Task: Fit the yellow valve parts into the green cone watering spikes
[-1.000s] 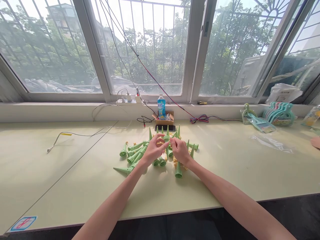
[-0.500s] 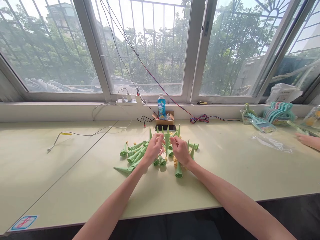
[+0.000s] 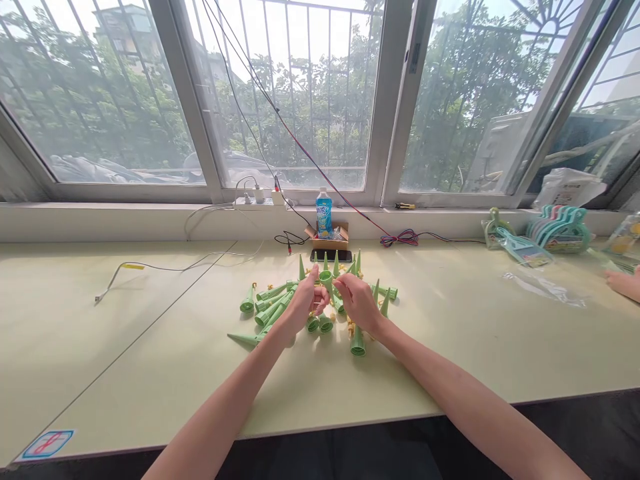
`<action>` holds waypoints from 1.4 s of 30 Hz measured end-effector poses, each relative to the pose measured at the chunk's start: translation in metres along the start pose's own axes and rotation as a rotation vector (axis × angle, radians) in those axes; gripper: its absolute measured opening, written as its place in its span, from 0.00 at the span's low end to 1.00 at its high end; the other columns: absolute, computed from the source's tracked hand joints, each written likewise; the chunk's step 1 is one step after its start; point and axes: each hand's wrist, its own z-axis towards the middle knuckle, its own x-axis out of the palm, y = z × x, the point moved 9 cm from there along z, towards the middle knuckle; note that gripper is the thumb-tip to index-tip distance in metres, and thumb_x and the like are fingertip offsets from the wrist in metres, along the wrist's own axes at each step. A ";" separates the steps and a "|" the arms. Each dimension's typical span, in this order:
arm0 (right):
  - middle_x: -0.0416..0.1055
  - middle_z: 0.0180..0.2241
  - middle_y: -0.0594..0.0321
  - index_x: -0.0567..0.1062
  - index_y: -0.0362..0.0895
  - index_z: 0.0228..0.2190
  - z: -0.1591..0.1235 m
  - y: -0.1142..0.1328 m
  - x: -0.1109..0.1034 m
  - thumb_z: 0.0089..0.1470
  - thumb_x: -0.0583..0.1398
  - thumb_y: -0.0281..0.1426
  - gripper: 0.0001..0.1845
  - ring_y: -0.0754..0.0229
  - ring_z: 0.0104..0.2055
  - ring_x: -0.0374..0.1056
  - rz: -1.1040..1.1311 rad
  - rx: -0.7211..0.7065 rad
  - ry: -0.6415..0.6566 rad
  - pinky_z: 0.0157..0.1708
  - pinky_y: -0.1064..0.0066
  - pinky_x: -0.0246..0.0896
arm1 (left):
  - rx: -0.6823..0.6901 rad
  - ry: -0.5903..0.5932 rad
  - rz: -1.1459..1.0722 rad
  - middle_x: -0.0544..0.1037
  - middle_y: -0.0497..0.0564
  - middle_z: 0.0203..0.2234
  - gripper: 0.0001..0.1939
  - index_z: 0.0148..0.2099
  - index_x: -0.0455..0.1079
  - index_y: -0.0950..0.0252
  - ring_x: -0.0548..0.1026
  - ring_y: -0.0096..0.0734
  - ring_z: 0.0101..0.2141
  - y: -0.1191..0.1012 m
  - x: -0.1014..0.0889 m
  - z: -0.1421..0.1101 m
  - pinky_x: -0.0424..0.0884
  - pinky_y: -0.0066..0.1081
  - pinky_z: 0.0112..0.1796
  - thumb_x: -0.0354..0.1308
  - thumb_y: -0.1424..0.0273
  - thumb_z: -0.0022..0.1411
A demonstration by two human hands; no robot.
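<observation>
My left hand (image 3: 308,300) is closed on a green plastic cone (image 3: 326,277), its thumb up and its fingers curled. The cone's wide, hollow end faces up and towards me. Just to the right of that rim, my right hand (image 3: 358,301) has its fingers pinched together; whatever they hold is hidden. Around both hands lie several more green spikes, among them a ribbed one (image 3: 245,339) on the left and one with its open end towards me (image 3: 357,343). Small yellow parts (image 3: 351,327) are scattered among them.
Behind the pile are a black phone (image 3: 331,255), a small cardboard box (image 3: 330,244) and a blue bottle (image 3: 323,215). Cables (image 3: 400,237) run along the back. At the right are a clear plastic bag (image 3: 544,289), turquoise-handled items (image 3: 560,227) and another person's hand (image 3: 624,283).
The cone between my hands has tipped from tip-down so its open end shows towards me. My right fingers have moved slightly left. The other person's hand has shifted right.
</observation>
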 end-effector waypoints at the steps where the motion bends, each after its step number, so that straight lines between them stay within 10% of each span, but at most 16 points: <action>1: 0.64 0.26 0.64 0.66 0.44 0.28 0.000 0.001 0.001 0.67 0.48 0.36 0.17 0.62 0.29 0.59 -0.007 -0.009 0.009 0.30 0.72 0.52 | -0.012 0.013 0.005 0.62 0.46 0.12 0.29 0.25 0.63 0.65 0.54 0.20 0.13 0.001 0.001 0.000 0.53 0.25 0.17 0.47 0.44 0.61; 12: 0.64 0.26 0.64 0.65 0.44 0.27 0.001 0.004 0.000 0.68 0.48 0.37 0.18 0.63 0.27 0.58 0.022 -0.017 0.038 0.29 0.72 0.51 | -0.062 0.068 -0.039 0.64 0.48 0.13 0.25 0.19 0.63 0.66 0.54 0.20 0.13 0.004 0.004 0.001 0.55 0.25 0.17 0.49 0.54 0.62; 42: 0.54 0.17 0.69 0.56 0.46 0.20 0.001 -0.017 -0.004 0.65 0.47 0.44 0.24 0.65 0.19 0.49 0.142 0.246 -0.026 0.21 0.71 0.45 | 0.285 0.093 0.257 0.67 0.48 0.34 0.21 0.54 0.59 0.59 0.69 0.20 0.21 -0.025 0.017 -0.013 0.62 0.21 0.18 0.56 0.59 0.62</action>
